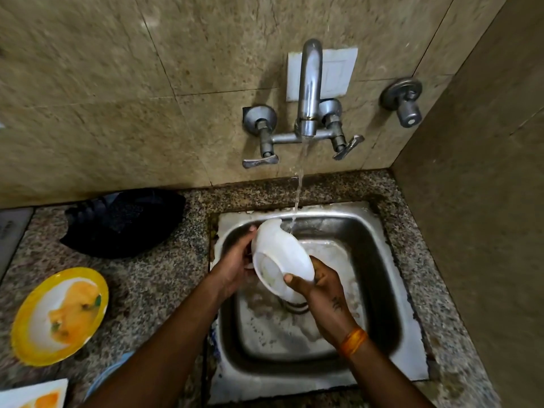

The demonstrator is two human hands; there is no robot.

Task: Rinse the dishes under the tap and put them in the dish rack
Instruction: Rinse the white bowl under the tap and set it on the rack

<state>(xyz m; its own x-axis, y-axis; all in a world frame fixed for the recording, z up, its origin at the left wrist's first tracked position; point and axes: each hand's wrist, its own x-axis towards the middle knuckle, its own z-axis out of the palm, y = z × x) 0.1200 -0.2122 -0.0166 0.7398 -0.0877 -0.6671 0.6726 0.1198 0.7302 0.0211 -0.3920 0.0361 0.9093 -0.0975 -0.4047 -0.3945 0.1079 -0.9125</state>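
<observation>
Bowl gripped by left hand and right hand — inside hidden, underside showing.

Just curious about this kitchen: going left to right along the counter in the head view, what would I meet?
Yellow-rimmed plate with orange smears → black dish rack → left hand → white bowl under the running tap → right hand → the sink's right wall.

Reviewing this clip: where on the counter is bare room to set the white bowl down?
Bare granite counter lies between the black pan, the yellow plate and the sink rim. The near-left corner is crowded. Both hands, left hand and right hand, hold the white bowl.
</observation>
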